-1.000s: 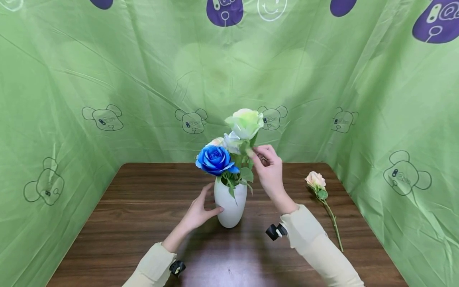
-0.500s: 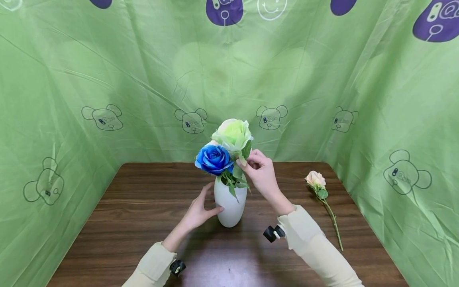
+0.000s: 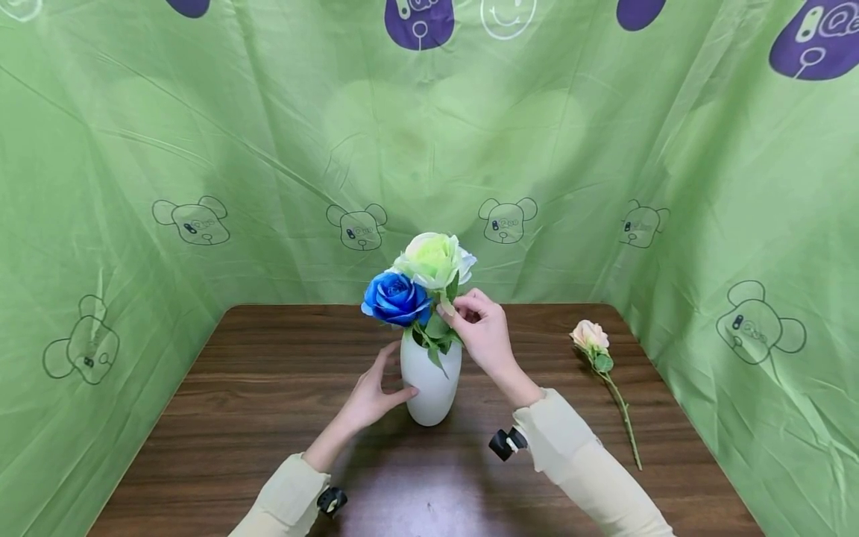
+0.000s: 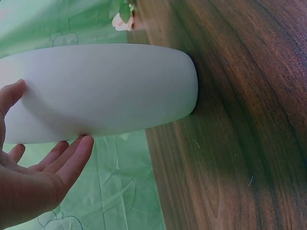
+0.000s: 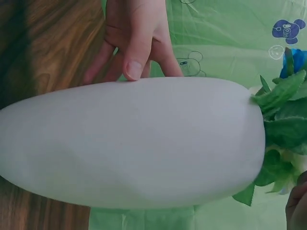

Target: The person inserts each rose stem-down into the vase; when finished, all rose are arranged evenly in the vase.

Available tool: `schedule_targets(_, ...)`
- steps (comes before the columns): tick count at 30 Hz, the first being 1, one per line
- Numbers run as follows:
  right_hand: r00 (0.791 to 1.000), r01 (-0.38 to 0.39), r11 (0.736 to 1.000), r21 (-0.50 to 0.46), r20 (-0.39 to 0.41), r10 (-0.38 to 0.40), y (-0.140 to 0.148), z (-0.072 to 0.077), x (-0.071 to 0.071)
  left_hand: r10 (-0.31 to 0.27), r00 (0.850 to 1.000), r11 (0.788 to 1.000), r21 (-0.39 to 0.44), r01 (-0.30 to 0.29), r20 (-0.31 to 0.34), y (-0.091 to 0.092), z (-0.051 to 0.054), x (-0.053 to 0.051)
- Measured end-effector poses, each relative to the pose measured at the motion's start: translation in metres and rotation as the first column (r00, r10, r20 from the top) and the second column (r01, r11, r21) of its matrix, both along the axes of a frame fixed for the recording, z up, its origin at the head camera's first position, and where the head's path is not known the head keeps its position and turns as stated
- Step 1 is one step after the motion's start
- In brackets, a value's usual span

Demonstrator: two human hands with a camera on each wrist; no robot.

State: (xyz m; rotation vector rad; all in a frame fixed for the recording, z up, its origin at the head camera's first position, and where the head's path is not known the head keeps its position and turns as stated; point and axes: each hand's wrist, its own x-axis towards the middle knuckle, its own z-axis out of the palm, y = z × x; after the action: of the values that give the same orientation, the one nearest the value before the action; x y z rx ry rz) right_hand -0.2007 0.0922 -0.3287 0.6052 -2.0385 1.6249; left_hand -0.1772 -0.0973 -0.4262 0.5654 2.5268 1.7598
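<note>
A white vase (image 3: 431, 384) stands upright on the table, with a blue rose (image 3: 396, 298), a pale green rose (image 3: 432, 259) and leaves above its mouth. My left hand (image 3: 371, 395) curves round the vase's left side, thumb on its front; in the left wrist view the fingers (image 4: 79, 153) touch the vase (image 4: 110, 88). My right hand (image 3: 485, 328) pinches the pale green rose's stem or leaf just under the bloom. At the right wrist view's edge only a bit of that hand (image 5: 297, 203) shows, beside the leaves (image 5: 288, 129). A bluish-white bloom is partly hidden behind the green one.
A peach rose (image 3: 590, 337) with a long stem lies on the right side of the wooden table (image 3: 255, 388). Green printed cloth (image 3: 282, 149) surrounds the table at the back and both sides.
The right hand has moved left and down with the pale green rose, which now sits lower, close beside the blue one. The left hand and the vase have stayed in place.
</note>
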Motion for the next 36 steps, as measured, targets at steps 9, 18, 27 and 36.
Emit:
schedule_targets(9, 0.996, 0.083, 0.996, -0.023, -0.008, -0.083, -0.01, 0.0, -0.001, -0.006, 1.0, 1.0, -0.011, 0.006, 0.011, -0.001, 0.001, -0.001)
schedule_targets(18, 0.997, 0.063, 0.994, 0.085, -0.042, -0.059, -0.004, -0.036, -0.017, -0.011, 0.999, 1.0, 0.005, 0.011, 0.031, -0.001, -0.003, -0.003)
schedule_targets(27, 0.998, 0.062, 0.994, 0.094, -0.023, -0.061, -0.007, -0.024, 0.0, -0.017, 0.999, 1.0, 0.024, 0.016, 0.033, -0.001, -0.008, -0.005)
schedule_targets(36, 0.998, -0.032, 0.998, 0.056, 0.048, 0.029, 0.004, -0.026, -0.002, 0.013, 1.0, 1.0, 0.012, -0.013, 0.02, -0.004, -0.034, -0.016)
